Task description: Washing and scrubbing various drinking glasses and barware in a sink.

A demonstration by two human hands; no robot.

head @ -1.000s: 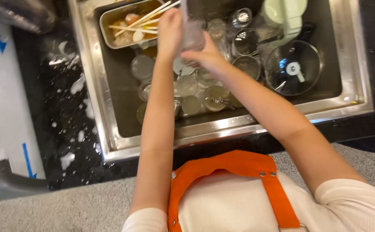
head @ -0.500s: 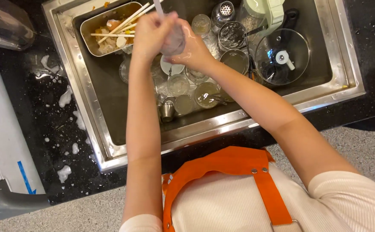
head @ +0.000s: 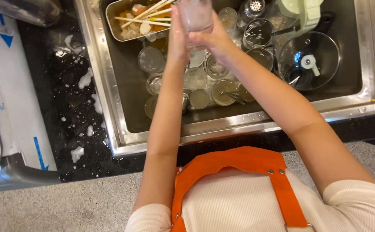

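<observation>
While both hands clasp a clear drinking glass [head: 195, 17] above the steel sink [head: 106, 86], left hand [head: 176, 41] pressed flat to its side, right hand [head: 213, 41] wrapped around it, the washing step looks underway. Turning the slippery glass calls for a firm grip over the other glasses [head: 196, 79] below.

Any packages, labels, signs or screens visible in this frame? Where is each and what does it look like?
White sheet or panel: lies flat on the left, beside the black counter; long and rectangular, with blue arrow marks near its top and bottom.
No packages or screens show elsewhere, neither in the sink nor in the hands.
</observation>
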